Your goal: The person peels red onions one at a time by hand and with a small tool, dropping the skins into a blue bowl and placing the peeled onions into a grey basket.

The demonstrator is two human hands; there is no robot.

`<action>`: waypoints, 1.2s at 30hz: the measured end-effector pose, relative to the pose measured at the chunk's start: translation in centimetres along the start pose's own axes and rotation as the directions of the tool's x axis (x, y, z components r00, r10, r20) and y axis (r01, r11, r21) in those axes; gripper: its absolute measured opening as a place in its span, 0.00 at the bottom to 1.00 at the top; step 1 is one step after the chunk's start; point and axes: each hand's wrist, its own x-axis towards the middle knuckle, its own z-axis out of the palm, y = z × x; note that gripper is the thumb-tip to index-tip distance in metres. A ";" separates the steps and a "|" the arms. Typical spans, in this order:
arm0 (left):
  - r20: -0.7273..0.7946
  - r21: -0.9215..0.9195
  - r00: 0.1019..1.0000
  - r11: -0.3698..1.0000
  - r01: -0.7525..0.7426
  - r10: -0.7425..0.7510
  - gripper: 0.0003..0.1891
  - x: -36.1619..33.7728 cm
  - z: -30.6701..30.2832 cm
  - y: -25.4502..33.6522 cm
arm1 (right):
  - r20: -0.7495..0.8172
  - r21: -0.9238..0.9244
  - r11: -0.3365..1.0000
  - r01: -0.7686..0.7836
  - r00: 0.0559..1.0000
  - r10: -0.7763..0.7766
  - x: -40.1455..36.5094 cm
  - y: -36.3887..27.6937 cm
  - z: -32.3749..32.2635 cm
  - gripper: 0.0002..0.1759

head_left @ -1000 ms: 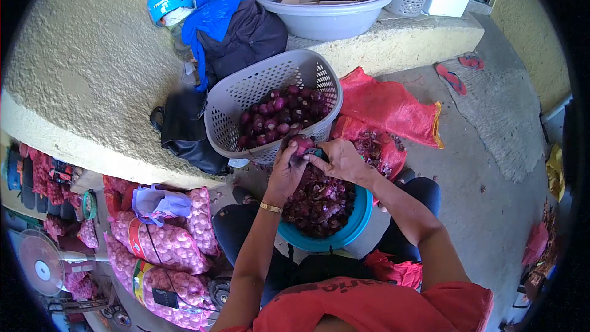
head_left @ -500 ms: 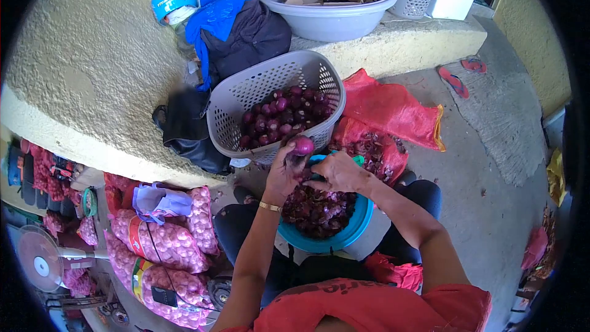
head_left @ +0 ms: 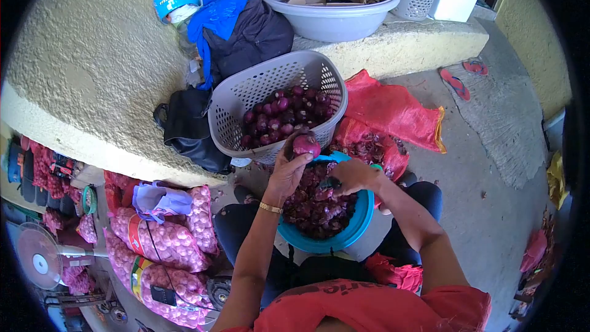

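Note:
A purple onion (head_left: 306, 146) is gripped in my left hand (head_left: 287, 172), at the near edge of the grey perforated basket (head_left: 230, 101). Many purple onions (head_left: 283, 110) lie inside that basket. My right hand (head_left: 351, 177) is closed around a small tool with a green end showing by the palm and a dark part near the fingers; its exact shape is unclear. It hangs over the blue basin (head_left: 362, 218), which holds a heap of dark onion skins (head_left: 316, 209) between my knees.
A red mesh sack (head_left: 399, 110) with loose skins lies right of the basket. Net bags of pale pink bulbs (head_left: 175, 246) stand at the left. Behind are a black bag (head_left: 187, 129), a raised ledge (head_left: 424, 49) with a large grey tub (head_left: 338, 21), and slippers (head_left: 455, 84).
My right hand has moved slightly right, away from the onion, and turned over the basin. The onion in my left hand has turned and sits slightly more to the right.

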 end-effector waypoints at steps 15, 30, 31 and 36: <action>0.033 -0.116 0.993 0.987 0.115 -0.112 0.19 0.0 -0.5 -0.8 | -0.454 0.521 0.853 0.028 0.855 0.249 -0.3 -2.4 -5.3 0.26; -0.042 0.022 0.995 0.996 0.086 -0.085 0.21 0.2 -0.4 -0.9 | -0.568 0.443 0.894 0.073 0.794 0.217 -0.7 -2.6 -5.6 0.23; -0.042 0.023 0.996 0.996 0.086 -0.085 0.21 0.2 -0.5 -0.8 | -0.549 0.468 0.881 0.069 0.804 0.229 -0.8 -2.9 -5.8 0.24; -0.006 0.058 1.000 0.998 0.024 -0.024 0.21 0.1 -0.4 -0.5 | -0.598 0.463 0.875 0.139 0.778 0.193 0.2 -1.9 -4.2 0.27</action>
